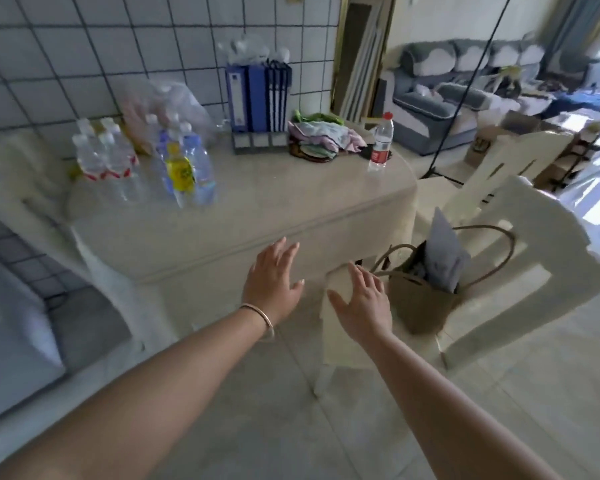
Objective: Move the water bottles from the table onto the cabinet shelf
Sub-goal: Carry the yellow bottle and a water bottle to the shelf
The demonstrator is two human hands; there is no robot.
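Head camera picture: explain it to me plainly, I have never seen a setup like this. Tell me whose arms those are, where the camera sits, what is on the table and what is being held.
There is no machine here. A person wears one wide-angle camera on the head, looking forward and down, so the two bare arms are the person's own. The left hand, with a thin bangle at the wrist, and the right hand both reach forward with fingers spread; neither holds anything.

On the beige glossy table stands a cluster of clear plastic water bottles at the far left, one with a yellow label. A single clear bottle with a red cap stands alone at the right. Between them are upright blue binders and a pile of crumpled cloth. A brown tote bag rests on a white chair. No cabinet shelf shows in this view.
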